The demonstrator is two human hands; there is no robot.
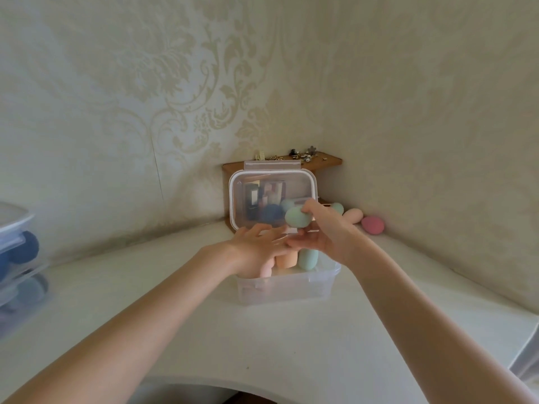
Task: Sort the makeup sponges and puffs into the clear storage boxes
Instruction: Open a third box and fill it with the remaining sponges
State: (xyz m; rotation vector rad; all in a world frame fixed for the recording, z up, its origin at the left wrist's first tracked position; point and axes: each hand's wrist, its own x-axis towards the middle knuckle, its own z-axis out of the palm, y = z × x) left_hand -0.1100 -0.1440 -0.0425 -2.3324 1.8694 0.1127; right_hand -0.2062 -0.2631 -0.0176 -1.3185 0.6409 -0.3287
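Observation:
A clear storage box (287, 288) stands on the white table with its lid (248, 196) propped upright behind it. Inside stand a peach sponge (287, 260), a pale pink one (267, 269) and a mint green one (307, 259). My right hand (323, 228) pinches another mint green sponge (296, 217) above the box. My left hand (256, 246) lies over the box's left side with straight fingers, touching the sponges. Loose on the table in the right corner sit a pink sponge (373, 225), a peach sponge (354, 215) and a mint sponge (338, 207).
A small wooden shelf (326, 161) with hair clips on top stands in the corner behind the lid; bottles show through the lid. At the far left, stacked clear boxes (17, 258) hold blue puffs. The table's front edge curves inward near me.

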